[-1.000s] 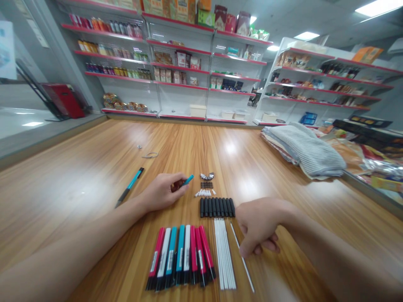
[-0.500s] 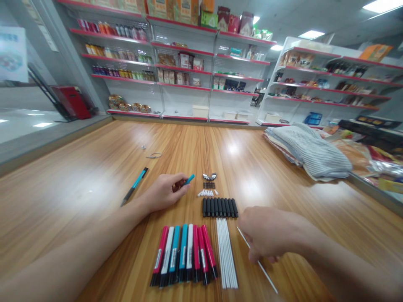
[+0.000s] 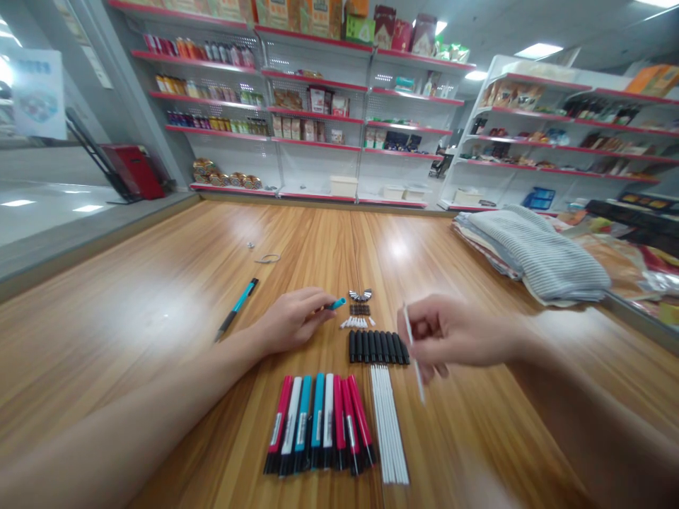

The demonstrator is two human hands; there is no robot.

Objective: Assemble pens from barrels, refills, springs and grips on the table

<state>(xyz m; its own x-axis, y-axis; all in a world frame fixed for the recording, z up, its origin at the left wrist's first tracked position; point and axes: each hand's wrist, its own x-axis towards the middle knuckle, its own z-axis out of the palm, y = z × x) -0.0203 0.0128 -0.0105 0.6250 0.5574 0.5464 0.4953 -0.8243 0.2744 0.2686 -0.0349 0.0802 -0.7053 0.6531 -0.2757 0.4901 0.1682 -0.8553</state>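
My left hand is closed around a blue pen barrel, whose end sticks out to the right past the fingers. In my right hand a thin white pen refill is pinched, raised above the table and blurred by motion. Between the hands lie silver cone tips, small dark pieces that look like springs, small white plastic pieces and a row of black pen grips. Nearer me are pink, white and blue pen barrels beside a row of white refills.
A blue-and-black pen rests left of my left hand. Farther back lie a thin loop and a tiny silvery bit. Folded striped cloths sit at the right, near packaged goods. Stocked shelves stand behind the wooden table.
My right hand has lifted the refill off the table beside the refill row and moved it up and forward. My left hand still holds the blue barrel. The view has shifted slightly.
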